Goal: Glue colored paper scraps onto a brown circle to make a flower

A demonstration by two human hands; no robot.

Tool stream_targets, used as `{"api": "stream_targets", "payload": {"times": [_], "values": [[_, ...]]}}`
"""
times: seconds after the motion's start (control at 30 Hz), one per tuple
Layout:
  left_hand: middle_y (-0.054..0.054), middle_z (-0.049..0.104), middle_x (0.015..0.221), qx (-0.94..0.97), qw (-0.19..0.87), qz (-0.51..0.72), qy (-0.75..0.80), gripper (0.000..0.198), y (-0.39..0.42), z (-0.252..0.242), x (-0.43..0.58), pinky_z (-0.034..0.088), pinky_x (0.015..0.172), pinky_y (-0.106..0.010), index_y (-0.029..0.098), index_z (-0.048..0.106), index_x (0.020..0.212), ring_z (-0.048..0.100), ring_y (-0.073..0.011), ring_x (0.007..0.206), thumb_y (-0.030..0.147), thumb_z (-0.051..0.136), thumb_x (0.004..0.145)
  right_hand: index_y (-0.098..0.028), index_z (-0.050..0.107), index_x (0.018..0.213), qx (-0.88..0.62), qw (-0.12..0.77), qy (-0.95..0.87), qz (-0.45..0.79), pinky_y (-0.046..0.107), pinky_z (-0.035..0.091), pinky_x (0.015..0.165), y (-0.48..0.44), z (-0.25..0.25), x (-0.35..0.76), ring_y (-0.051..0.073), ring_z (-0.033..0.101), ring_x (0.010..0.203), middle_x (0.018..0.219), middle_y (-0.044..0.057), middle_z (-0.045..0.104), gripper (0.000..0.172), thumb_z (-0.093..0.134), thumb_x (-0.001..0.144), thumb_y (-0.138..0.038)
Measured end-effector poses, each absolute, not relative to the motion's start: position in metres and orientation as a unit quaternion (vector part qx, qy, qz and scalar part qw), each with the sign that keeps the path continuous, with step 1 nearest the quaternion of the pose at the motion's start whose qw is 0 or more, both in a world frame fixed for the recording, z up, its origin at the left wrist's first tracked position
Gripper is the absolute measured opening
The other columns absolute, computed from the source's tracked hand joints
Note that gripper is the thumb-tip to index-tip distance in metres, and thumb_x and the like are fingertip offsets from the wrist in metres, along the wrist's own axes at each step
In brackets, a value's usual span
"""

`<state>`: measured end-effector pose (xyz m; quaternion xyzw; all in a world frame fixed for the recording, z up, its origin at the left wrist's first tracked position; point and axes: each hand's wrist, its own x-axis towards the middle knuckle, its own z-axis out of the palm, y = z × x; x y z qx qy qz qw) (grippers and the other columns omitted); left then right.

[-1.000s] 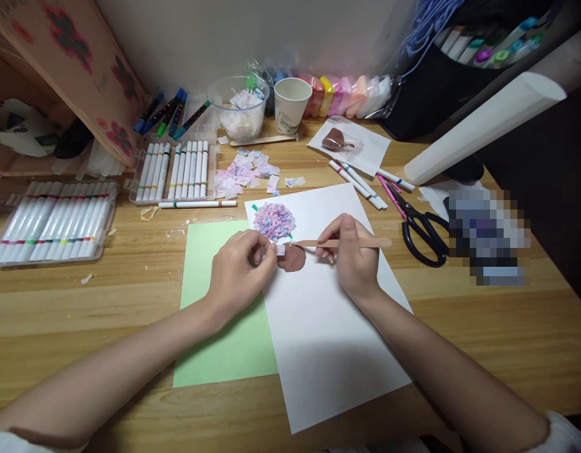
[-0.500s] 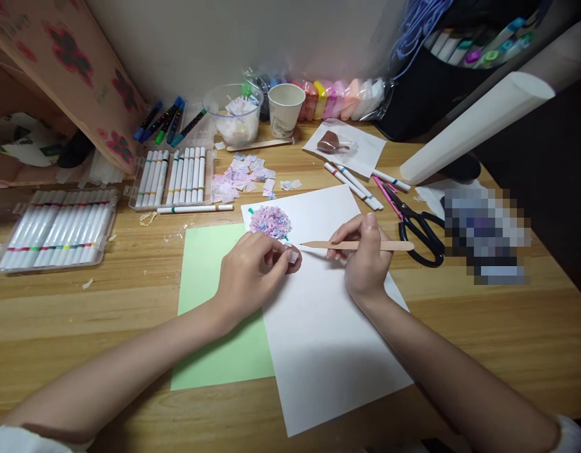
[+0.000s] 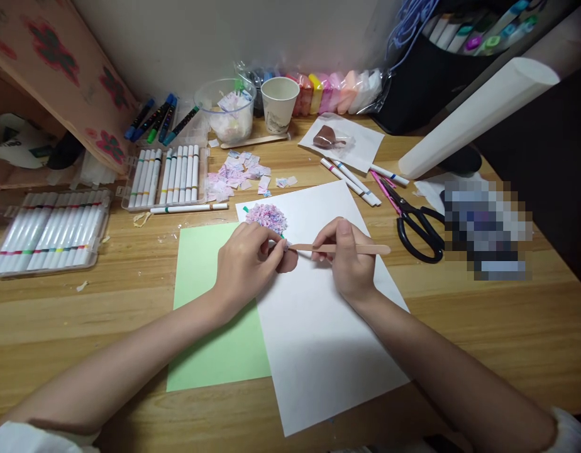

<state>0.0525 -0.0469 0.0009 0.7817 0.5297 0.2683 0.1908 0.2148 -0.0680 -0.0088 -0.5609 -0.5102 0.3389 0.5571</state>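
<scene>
My right hand point(image 3: 349, 261) is closed around a flat wooden craft stick point(image 3: 373, 249) held level above the white paper sheet point(image 3: 332, 352). The stick's narrow end reaches the pinched fingers of my left hand point(image 3: 250, 261), which hold a small paper scrap point(image 3: 287, 243), mostly hidden by the fingers. Just beyond my left hand, a round cluster of pink, blue and lilac paper bits point(image 3: 268, 218) sits on the sheet's far left corner, with green showing at its edges. A light green sheet point(image 3: 215, 352) lies partly beneath the white one.
Loose paper scraps point(image 3: 236, 173) lie behind the sheets. Marker cases point(image 3: 49, 233) stand at left. A clear tub point(image 3: 229, 116), a paper cup point(image 3: 279, 104) and bagged coloured clay point(image 3: 337, 93) line the back. Black-handled scissors point(image 3: 420, 236) and a white paper roll point(image 3: 479, 119) are at right.
My right hand has moved left with the craft stick, bringing its narrow end to my left fingertips. The paper scrap there shows less now. The view has shifted slightly.
</scene>
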Motion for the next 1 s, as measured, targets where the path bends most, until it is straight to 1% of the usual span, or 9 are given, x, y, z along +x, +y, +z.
{"api": "stream_targets", "payload": {"times": [0.23,0.37,0.57,0.7,0.83,1.0], "values": [[0.001,0.055,0.066,0.764,0.206,0.272,0.547,0.018,-0.047,0.002,0.049,0.033,0.060,-0.026,0.020,0.060,0.076,0.048,-0.0140,0.068,0.031,0.052,0.087,-0.019,0.055,0.063,-0.568,0.541,-0.508,0.355,0.022,0.041,0.045,-0.068,-0.009,0.214,0.009,0.051,0.043,0.048,-0.002,0.055,0.047,0.035,0.094,-0.049],[0.000,0.055,0.066,0.742,0.219,0.275,0.570,0.024,-0.047,0.003,0.045,0.033,0.059,-0.026,0.019,0.056,0.072,0.047,-0.0135,0.066,0.033,0.047,0.090,-0.019,0.055,0.063,-0.569,0.545,-0.496,0.365,0.021,0.041,0.042,-0.066,-0.009,0.213,0.009,0.051,0.042,0.048,-0.002,0.055,0.047,0.037,0.093,-0.051],[0.001,0.056,0.065,0.748,0.226,0.243,0.574,0.025,-0.047,0.001,0.044,0.031,0.057,-0.026,0.019,0.053,0.069,0.047,-0.0133,0.065,0.033,0.047,0.089,-0.019,0.054,0.063,-0.585,0.541,-0.470,0.379,0.019,0.040,0.040,-0.063,-0.009,0.212,0.009,0.052,0.042,0.046,-0.002,0.055,0.046,0.040,0.091,-0.051],[0.001,0.056,0.065,0.752,0.228,0.234,0.573,0.026,-0.046,0.000,0.044,0.031,0.057,-0.026,0.019,0.053,0.068,0.047,-0.0130,0.065,0.033,0.048,0.089,-0.019,0.055,0.062,-0.580,0.545,-0.486,0.361,0.020,0.040,0.040,-0.065,-0.008,0.212,0.009,0.052,0.041,0.046,-0.003,0.054,0.046,0.039,0.092,-0.051],[0.001,0.057,0.066,0.750,0.228,0.233,0.575,0.025,-0.046,0.001,0.044,0.032,0.058,-0.026,0.019,0.055,0.069,0.048,-0.0129,0.065,0.033,0.048,0.088,-0.019,0.056,0.061,-0.566,0.570,-0.502,0.321,0.022,0.040,0.040,-0.069,-0.009,0.212,0.010,0.051,0.041,0.046,-0.002,0.054,0.050,0.035,0.093,-0.051],[0.002,0.057,0.065,0.747,0.232,0.230,0.580,0.025,-0.047,0.002,0.042,0.032,0.057,-0.026,0.019,0.055,0.069,0.048,-0.0128,0.065,0.033,0.048,0.088,-0.019,0.057,0.062,-0.558,0.570,-0.511,0.321,0.022,0.041,0.044,-0.069,-0.010,0.212,0.009,0.051,0.043,0.047,-0.002,0.055,0.047,0.037,0.094,-0.047]]}}
